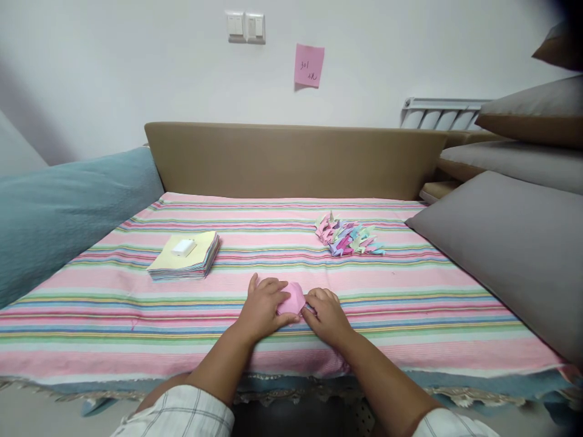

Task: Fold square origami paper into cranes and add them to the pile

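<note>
Pink paper [293, 300] is partly hidden at its nine o'clock side beneath the left hand [264, 306], and its creases are too faint to make out fully. Single cranes [350, 237] are hard to separate in their heap, beyond the paper between one and two o'clock. Both sleeves [195, 413] are cut off at six o'clock, the cushions [505, 243] at three. On the striped cloth [113, 331], the paper lies between the hands, the right hand [327, 315] at its three o'clock. Left fingers [276, 291], half spread, grasp it, the thumb along its six o'clock edge. Right fingers [314, 298] are bent and bunched at its three o'clock corner; whether they pinch or merely touch it, I cannot tell. Around ten o'clock sits a stack [200, 258] bearing a white box [183, 247].
</note>
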Available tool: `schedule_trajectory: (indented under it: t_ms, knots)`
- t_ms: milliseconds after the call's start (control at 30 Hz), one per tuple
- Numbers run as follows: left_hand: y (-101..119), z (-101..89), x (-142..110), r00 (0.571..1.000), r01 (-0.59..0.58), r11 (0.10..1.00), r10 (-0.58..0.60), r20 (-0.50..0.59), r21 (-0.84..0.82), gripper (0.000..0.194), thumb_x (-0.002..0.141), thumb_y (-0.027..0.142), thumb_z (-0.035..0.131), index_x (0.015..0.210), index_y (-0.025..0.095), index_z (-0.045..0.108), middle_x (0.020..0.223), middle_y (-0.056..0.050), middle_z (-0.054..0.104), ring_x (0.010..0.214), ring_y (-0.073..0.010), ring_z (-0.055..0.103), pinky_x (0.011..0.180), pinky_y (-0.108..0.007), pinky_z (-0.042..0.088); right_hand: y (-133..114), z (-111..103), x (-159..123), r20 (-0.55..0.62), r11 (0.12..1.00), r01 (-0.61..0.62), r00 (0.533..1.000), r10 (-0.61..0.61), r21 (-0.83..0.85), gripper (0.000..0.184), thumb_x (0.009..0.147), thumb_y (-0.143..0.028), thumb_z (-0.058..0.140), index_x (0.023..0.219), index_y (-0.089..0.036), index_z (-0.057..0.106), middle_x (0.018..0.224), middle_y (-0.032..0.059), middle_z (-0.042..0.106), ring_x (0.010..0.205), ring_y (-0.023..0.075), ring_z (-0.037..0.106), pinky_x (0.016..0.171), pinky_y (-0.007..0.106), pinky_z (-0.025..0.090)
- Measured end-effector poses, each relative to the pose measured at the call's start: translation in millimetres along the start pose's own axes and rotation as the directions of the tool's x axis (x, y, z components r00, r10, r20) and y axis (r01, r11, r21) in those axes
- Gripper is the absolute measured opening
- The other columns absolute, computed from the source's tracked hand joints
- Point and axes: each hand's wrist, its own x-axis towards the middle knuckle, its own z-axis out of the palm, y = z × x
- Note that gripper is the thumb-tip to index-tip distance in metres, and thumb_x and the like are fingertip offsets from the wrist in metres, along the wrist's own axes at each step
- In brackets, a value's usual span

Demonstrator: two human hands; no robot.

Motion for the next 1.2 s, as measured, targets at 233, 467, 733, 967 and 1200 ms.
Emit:
schedule_trajectory:
  t_ms: [233, 467, 733, 967, 1200]
  knots:
    - [1.8, 6.1, 1.7, 0.998, -0.011, 1.000, 0.010, -0.058, -0.026, 0.038, 0.068, 0.057, 0.064, 0.094, 0.029, 0.069, 0.120, -0.006, 0.061, 0.114, -0.0274, 0.047, 0.107, -0.056, 0.012, 0.2, 1.1, 0.0, -0.009, 1.000, 0.001, 1.000, -0.001, -0.021, 0.009, 0.080, -0.021, 0.050, 0.083, -0.020, 0.059, 0.087, 0.0032, 0.056, 0.083, 0.0187, 0.046, 0.076, 0.031, 0.034]
    - [2.8, 9.1, 3.5, 0.995, -0.042, 0.997, 0.036, -0.091, -0.063, 0.041, 0.069, 0.055, 0.065, 0.099, 0.027, 0.068, 0.114, -0.007, 0.063, 0.110, -0.0247, 0.051, 0.106, -0.050, 0.020, 1.8, 0.1, 2.0, -0.022, 0.992, -0.058, 0.998, 0.061, 0.114, 0.028, 0.075, -0.021, 0.052, 0.102, -0.019, 0.057, 0.091, 0.0041, 0.060, 0.087, 0.0206, 0.050, 0.079, 0.033, 0.037]
    - [4.1, 10.2, 4.1, 0.996, -0.041, 0.996, 0.035, -0.087, -0.076, 0.040, 0.069, 0.054, 0.065, 0.098, 0.027, 0.068, 0.111, -0.008, 0.065, 0.107, -0.0244, 0.053, 0.106, -0.049, 0.021, 10.3, -5.7, 0.5, -0.028, 0.966, -0.036, 0.999, 0.045, 0.254, 0.068, 0.072, -0.022, 0.057, 0.136, -0.019, 0.031, 0.095, 0.0042, 0.062, 0.087, 0.0191, 0.056, 0.080, 0.034, 0.044]
    - [5.2, 13.4, 4.5, 0.993, -0.051, 0.996, 0.043, -0.113, -0.068, 0.037, 0.069, 0.056, 0.065, 0.093, 0.027, 0.069, 0.108, -0.006, 0.066, 0.104, -0.0236, 0.055, 0.107, -0.050, 0.019, 15.8, -24.5, -1.0, 0.042, 0.952, 0.042, 0.997, -0.057, 0.303, 0.069, 0.075, -0.023, 0.058, 0.138, -0.022, 0.029, 0.115, 0.0088, 0.055, 0.092, 0.0175, 0.057, 0.083, 0.034, 0.047]
    - [6.8, 16.9, 4.6, 0.988, -0.089, 0.995, 0.083, -0.127, -0.040, 0.032, 0.070, 0.054, 0.065, 0.087, 0.028, 0.069, 0.108, -0.004, 0.066, 0.104, -0.0227, 0.054, 0.108, -0.052, 0.015, 15.7, -28.4, 2.8, -0.011, 0.934, 0.155, 0.987, -0.160, 0.323, 0.045, 0.072, -0.016, 0.060, 0.115, -0.021, 0.049, 0.117, 0.0088, 0.052, 0.113, 0.0192, 0.047, 0.097, 0.035, 0.039]
